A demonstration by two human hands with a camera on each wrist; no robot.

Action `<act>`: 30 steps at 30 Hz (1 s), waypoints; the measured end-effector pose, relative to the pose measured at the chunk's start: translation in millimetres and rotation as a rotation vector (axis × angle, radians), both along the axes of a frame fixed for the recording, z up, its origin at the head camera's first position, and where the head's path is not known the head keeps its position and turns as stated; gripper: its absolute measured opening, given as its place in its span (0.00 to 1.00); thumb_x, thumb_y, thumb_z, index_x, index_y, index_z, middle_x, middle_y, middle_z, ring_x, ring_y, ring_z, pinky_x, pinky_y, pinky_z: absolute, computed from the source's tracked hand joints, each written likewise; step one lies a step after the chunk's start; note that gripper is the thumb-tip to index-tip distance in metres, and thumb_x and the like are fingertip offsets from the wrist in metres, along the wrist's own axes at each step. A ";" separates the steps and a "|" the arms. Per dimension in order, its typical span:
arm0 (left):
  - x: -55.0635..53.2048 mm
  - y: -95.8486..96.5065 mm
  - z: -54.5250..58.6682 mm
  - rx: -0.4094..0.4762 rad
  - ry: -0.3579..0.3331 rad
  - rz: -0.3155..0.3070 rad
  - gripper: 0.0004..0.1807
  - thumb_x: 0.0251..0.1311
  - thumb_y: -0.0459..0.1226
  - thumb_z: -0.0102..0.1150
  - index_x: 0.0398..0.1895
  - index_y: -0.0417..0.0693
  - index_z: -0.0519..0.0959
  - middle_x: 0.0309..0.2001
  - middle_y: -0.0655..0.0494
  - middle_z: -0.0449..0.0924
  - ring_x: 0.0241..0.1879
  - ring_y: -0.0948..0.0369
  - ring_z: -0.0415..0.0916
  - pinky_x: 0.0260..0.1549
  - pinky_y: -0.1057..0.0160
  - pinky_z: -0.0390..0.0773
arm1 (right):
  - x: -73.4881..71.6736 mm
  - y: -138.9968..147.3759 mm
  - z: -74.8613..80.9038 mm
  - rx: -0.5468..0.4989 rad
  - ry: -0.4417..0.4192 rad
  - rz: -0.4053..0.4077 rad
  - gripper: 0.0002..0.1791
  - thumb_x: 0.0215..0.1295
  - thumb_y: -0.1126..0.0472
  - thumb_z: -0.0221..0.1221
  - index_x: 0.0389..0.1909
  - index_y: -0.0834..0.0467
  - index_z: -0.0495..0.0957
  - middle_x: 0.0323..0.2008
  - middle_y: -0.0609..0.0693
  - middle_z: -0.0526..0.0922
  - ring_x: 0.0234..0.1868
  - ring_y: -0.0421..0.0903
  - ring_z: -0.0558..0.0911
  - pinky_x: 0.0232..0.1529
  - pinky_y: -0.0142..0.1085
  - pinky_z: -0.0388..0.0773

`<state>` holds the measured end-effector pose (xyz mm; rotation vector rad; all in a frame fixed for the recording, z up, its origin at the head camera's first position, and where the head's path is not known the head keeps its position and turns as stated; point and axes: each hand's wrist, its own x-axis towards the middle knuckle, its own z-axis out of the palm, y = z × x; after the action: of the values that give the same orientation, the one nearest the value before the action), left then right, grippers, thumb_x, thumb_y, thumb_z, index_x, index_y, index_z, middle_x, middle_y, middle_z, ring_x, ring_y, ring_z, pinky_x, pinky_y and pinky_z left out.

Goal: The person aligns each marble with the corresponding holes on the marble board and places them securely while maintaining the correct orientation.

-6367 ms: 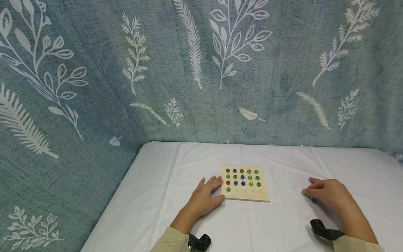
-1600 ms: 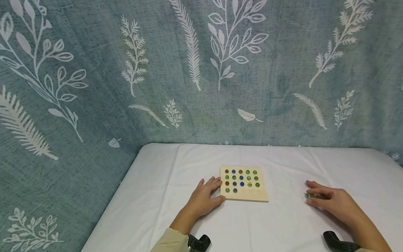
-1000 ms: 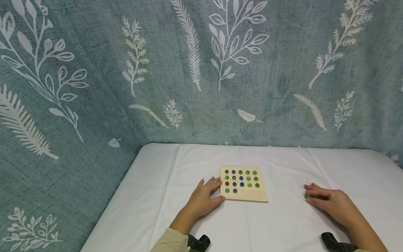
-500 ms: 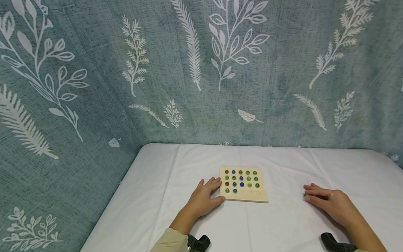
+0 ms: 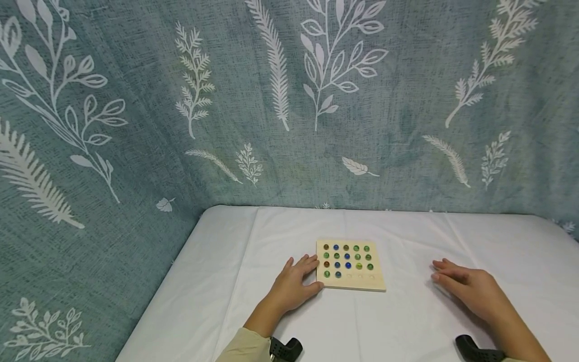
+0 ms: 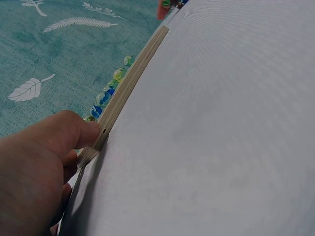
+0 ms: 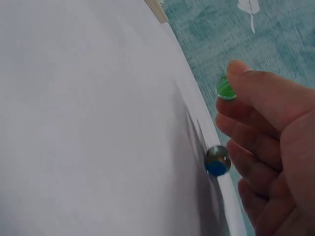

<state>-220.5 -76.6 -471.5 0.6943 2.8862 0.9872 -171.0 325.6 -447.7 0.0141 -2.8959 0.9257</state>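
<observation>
A pale wooden board (image 5: 355,285) lies on the white cloth, with rows of glass marbles (image 5: 348,265) in its hollows. Two marbles sit at the left of its front row, beside bare hollows. My left hand (image 5: 291,286) touches the board's left side with outstretched fingers, its thumb at the near corner. To the right of the board, my right hand (image 5: 470,286) pinches a green marble (image 7: 225,89) between thumb and forefinger. A blue and brown marble (image 7: 217,162) shows close by the lower fingertips in the right wrist view. Both are hidden in the head view.
A white cloth (image 5: 402,322) covers the table. Behind it and on the left hangs a teal curtain (image 5: 271,100) with white leaf prints. A black wrist mount (image 5: 287,349) sits on the left wrist, another (image 5: 477,349) on the right.
Since the oldest frame, a bluish marble has come into the front row's second hollow. My right hand has just shifted slightly left, and the green marble has gone from the head view. The left hand stays put.
</observation>
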 end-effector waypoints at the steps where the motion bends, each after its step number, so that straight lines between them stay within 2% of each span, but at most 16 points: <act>1: 0.0 -0.2 0.1 0.001 0.001 -0.001 0.32 0.60 0.50 0.63 0.68 0.51 0.72 0.71 0.65 0.67 0.74 0.61 0.59 0.77 0.50 0.48 | -0.2 -2.9 1.9 0.003 0.012 0.008 0.31 0.65 0.38 0.59 0.57 0.58 0.82 0.63 0.61 0.74 0.66 0.59 0.73 0.59 0.65 0.67; 2: 0.1 -0.3 0.3 0.002 0.001 -0.001 0.32 0.60 0.50 0.63 0.68 0.51 0.72 0.71 0.65 0.67 0.74 0.61 0.59 0.77 0.49 0.48 | -0.6 -6.4 3.5 0.011 0.031 0.011 0.30 0.64 0.38 0.60 0.55 0.58 0.83 0.63 0.61 0.75 0.65 0.57 0.73 0.58 0.65 0.68; 3: 0.1 -0.5 0.5 0.003 0.001 -0.002 0.32 0.60 0.50 0.63 0.68 0.51 0.72 0.71 0.65 0.67 0.74 0.61 0.59 0.77 0.49 0.48 | -1.0 -10.4 5.3 0.022 0.049 0.020 0.29 0.64 0.39 0.61 0.54 0.58 0.83 0.62 0.61 0.76 0.64 0.60 0.74 0.57 0.64 0.69; 6: 0.1 -0.6 1.0 0.005 0.001 -0.004 0.32 0.60 0.50 0.63 0.68 0.51 0.72 0.71 0.64 0.67 0.74 0.61 0.59 0.77 0.49 0.47 | -1.8 -24.5 11.1 0.037 0.095 0.056 0.26 0.63 0.41 0.63 0.50 0.58 0.85 0.61 0.60 0.78 0.64 0.62 0.74 0.57 0.64 0.70; 12: 0.0 0.1 1.2 0.008 -0.006 0.000 0.33 0.60 0.50 0.63 0.68 0.51 0.72 0.71 0.64 0.67 0.74 0.61 0.59 0.77 0.50 0.47 | -5.3 -53.8 16.2 0.023 0.111 0.169 0.20 0.61 0.48 0.66 0.47 0.58 0.86 0.61 0.60 0.78 0.65 0.69 0.70 0.61 0.66 0.67; 16: 0.0 0.4 0.9 0.010 -0.017 0.008 0.33 0.60 0.50 0.63 0.68 0.51 0.72 0.71 0.65 0.67 0.74 0.61 0.59 0.77 0.50 0.47 | -9.0 -72.8 15.2 0.014 0.127 0.241 0.14 0.59 0.56 0.68 0.44 0.57 0.86 0.61 0.58 0.79 0.66 0.66 0.71 0.64 0.64 0.66; 21: 0.2 0.4 1.0 0.010 -0.020 0.011 0.33 0.60 0.50 0.63 0.68 0.50 0.72 0.71 0.65 0.67 0.74 0.61 0.59 0.77 0.50 0.46 | -14.2 -96.8 14.6 0.029 0.159 0.291 0.12 0.57 0.61 0.69 0.43 0.56 0.87 0.60 0.55 0.80 0.66 0.61 0.73 0.67 0.61 0.64; 30: 0.5 0.5 2.0 0.016 -0.011 0.006 0.32 0.60 0.49 0.63 0.68 0.50 0.73 0.70 0.64 0.67 0.74 0.60 0.59 0.77 0.49 0.47 | -23.7 -135.1 14.0 0.070 0.203 0.358 0.06 0.59 0.60 0.68 0.37 0.55 0.88 0.59 0.56 0.81 0.66 0.60 0.73 0.69 0.59 0.64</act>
<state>-220.0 -76.1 -469.4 0.6790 2.8762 1.0128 -194.7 190.5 -433.7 0.6122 -2.7790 0.8114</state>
